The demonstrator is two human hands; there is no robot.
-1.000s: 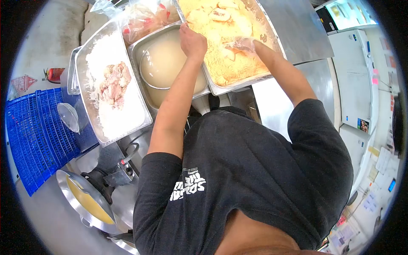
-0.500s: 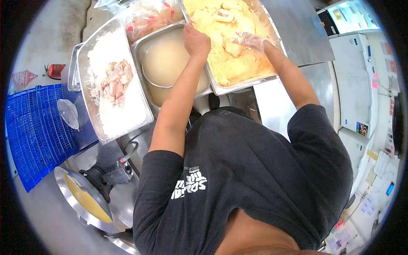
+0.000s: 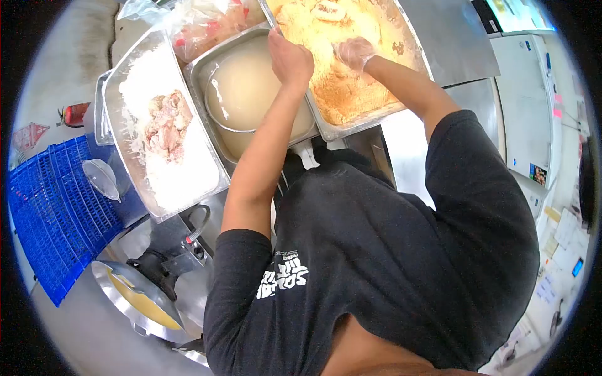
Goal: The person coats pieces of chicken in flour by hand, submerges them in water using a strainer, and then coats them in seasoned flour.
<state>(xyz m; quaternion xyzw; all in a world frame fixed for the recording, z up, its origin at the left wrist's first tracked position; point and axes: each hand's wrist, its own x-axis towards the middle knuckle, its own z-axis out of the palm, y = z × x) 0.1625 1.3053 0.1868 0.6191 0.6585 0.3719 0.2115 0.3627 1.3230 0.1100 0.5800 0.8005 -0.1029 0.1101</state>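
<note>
A deep metal tray (image 3: 338,130) holds yellow-orange breading crumbs (image 3: 342,103). My left hand (image 3: 292,61) is closed around the near-left rim of this tray, beside the batter. In a clear plastic glove, my right hand (image 3: 356,54) reaches down into the crumbs with bent fingers; whatever lies under its fingertips is hidden. A coated piece (image 3: 329,9) rests on the crumbs at the far end. Left of my left forearm, a metal pan of pale batter (image 3: 241,88) has a round wire-rimmed strainer sunk in it. Raw meat pieces (image 3: 167,125) lie on white flour (image 3: 188,178) in another tray.
A plastic bag with pale contents (image 3: 210,25) lies behind the batter pan. To the left stand a blue plastic crate (image 3: 63,207) and a sieve (image 3: 101,178). A metal bowl with yellow liquid (image 3: 141,301) is lower left. A steel counter (image 3: 451,44) extends right.
My right hand has moved left and slightly up within the tray, its fingers now more bent. The piece beneath it no longer shows. My left hand stays on the rim; the view shifted slightly.
</note>
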